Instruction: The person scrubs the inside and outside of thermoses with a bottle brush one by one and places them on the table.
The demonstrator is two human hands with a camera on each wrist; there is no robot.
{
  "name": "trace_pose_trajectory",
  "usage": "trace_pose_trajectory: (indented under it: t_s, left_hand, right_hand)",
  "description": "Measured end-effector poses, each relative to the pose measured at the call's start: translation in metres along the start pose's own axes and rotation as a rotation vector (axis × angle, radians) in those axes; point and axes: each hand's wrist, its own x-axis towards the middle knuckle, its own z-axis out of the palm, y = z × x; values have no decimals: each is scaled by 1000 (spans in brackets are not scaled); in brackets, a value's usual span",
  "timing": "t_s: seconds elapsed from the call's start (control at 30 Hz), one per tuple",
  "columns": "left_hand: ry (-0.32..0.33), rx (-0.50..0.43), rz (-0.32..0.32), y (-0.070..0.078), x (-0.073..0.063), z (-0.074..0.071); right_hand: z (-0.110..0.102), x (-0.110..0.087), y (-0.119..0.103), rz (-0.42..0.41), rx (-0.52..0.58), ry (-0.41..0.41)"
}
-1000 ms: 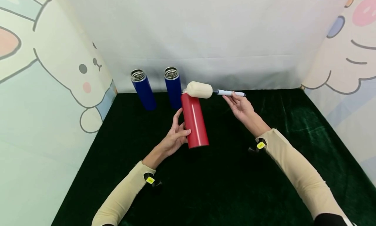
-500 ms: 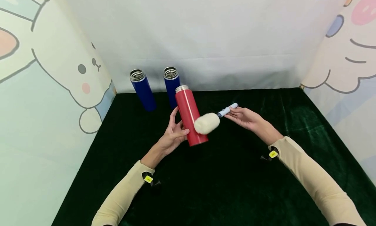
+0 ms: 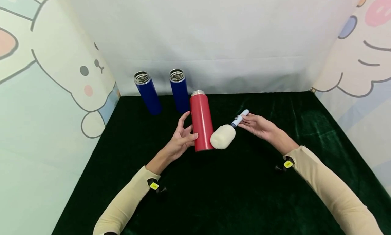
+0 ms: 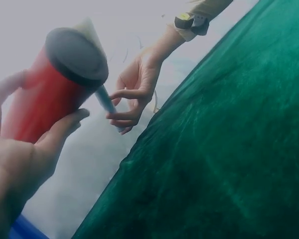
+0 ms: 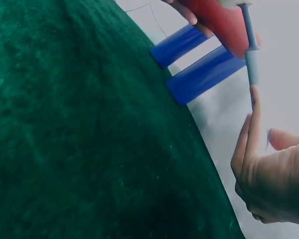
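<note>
A red metal bottle with a bare silver neck is held up over the table by my left hand, fingers and thumb round its lower half. Its dark round base faces the camera in the left wrist view. My right hand pinches the pale blue handle of a sponge bottle brush between thumb and fingers. The brush slants down to the left, and its cream sponge head lies right at the bottle's lower right side. In the right wrist view, the handle points up from the fingertips.
Two blue bottles with uncapped silver mouths stand at the back left of the dark green cloth. A white curtain closes off the back. Cartoon-printed panels rise on both sides.
The sponge head has swung from the red bottle's mouth down to its lower right side. My right hand has moved down and rightward. The bottle's top tipped left, then came back right.
</note>
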Motion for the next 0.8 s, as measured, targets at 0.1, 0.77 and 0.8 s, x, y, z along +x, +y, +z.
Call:
trace_pose_trajectory:
  t_s: [0.1, 0.77, 0.8]
  left_hand:
    - [-71, -27, -25, 1, -2, -1]
    - [73, 16, -132, 1, -1, 4]
    - [66, 16, -134, 1, -1, 4]
  right_hand:
    - [6, 6, -3, -28, 53, 45]
    - [50, 40, -6, -214, 417, 140]
    - [51, 40, -7, -226, 443, 148]
